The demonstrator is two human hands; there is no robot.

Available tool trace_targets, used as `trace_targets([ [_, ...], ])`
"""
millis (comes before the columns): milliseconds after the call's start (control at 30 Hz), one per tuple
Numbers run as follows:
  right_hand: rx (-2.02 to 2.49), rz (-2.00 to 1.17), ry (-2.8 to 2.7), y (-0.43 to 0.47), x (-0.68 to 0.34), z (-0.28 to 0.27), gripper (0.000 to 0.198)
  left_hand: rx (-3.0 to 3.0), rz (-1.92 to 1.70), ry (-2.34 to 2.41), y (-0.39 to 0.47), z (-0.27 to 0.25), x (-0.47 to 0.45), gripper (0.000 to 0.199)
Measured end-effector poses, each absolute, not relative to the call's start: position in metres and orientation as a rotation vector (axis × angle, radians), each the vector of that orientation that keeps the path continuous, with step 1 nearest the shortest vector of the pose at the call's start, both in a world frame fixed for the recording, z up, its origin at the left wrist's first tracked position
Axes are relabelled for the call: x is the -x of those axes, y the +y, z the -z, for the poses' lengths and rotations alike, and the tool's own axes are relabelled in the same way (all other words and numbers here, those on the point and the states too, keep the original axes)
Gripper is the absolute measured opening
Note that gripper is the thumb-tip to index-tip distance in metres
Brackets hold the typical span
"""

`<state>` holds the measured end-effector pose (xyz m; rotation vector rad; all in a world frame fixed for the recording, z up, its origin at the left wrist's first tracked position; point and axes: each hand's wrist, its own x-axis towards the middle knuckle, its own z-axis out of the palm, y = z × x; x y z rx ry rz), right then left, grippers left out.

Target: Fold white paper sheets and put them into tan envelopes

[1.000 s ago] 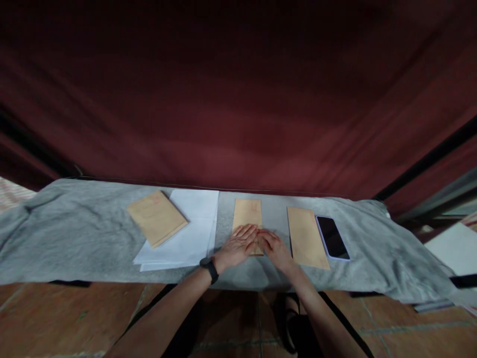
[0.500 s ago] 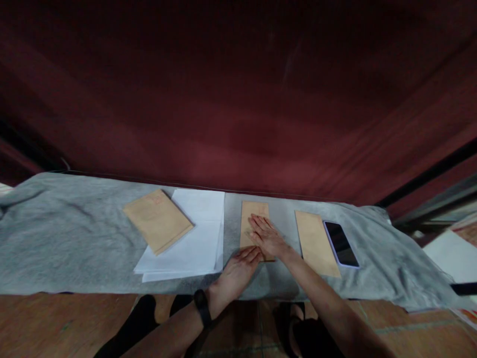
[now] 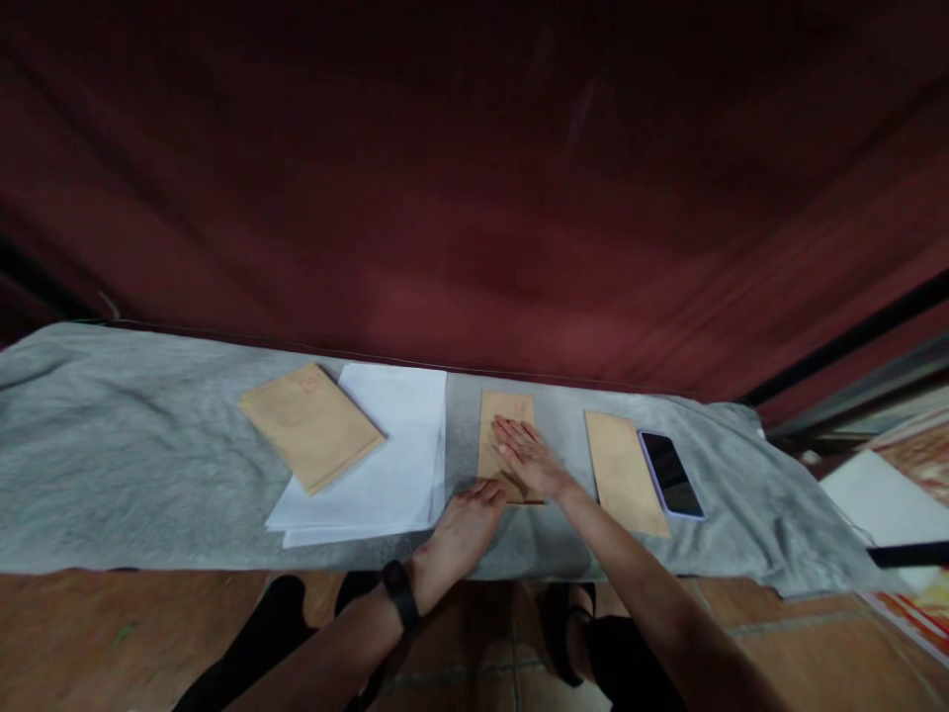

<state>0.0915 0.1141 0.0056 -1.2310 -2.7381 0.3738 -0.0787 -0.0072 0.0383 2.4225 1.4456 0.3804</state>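
A narrow brown paper envelope (image 3: pixel 489 460) lies lengthwise on the grey cloth in front of me. My right hand (image 3: pixel 530 457) is flat on its middle, fingers stretched toward the printed red marks at the far end. At the near left corner, my left hand (image 3: pixel 469 521) has its fingers bent and pressed together on the envelope's edge; its thumb is hidden. A dark band (image 3: pixel 400 593) circles my left wrist. Another brown envelope (image 3: pixel 627 473) rests to the right, apart from my hands.
Left of my hands, several brown envelopes (image 3: pixel 315 430) lie stacked askew over white paper sheets (image 3: pixel 396 435). A phone with a purple edge (image 3: pixel 671 477) lies at the right. Grey cloth (image 3: pixel 148 455) covers the long surface, with a dark red sheet (image 3: pixel 474 247) behind it.
My left hand has drawn back slightly toward the envelope's near left corner, its fingers more bent. My right hand stays flat on the envelope. The view has shifted slightly.
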Motion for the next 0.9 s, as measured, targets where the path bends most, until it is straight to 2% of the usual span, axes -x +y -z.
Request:
trace_targets([
  [267,1.010,-0.670,-2.471,0.043,-0.151,-0.003,0.041,-2.347,-0.595,1.547,-0.010,-0.022,0.085,0.016],
  [467,1.075,-0.641,-2.196,0.027,-0.157,0.006,0.019,-2.289,-0.660,1.681,-0.012,-0.016,0.082,0.016],
  [600,1.172,-0.518,-2.222,0.027,-0.148,0.007,0.012,-2.274,-0.653,1.789,-0.012,-0.019,0.076,0.014],
  [767,1.246,-0.347,-2.268,0.019,-0.140,0.002,0.022,-2.256,-0.623,1.897,-0.011,-0.020,0.070,0.014],
  [900,1.087,-0.277,-2.450,0.005,-0.132,-0.001,0.037,-2.345,-0.530,1.921,-0.013,-0.013,0.065,0.026],
])
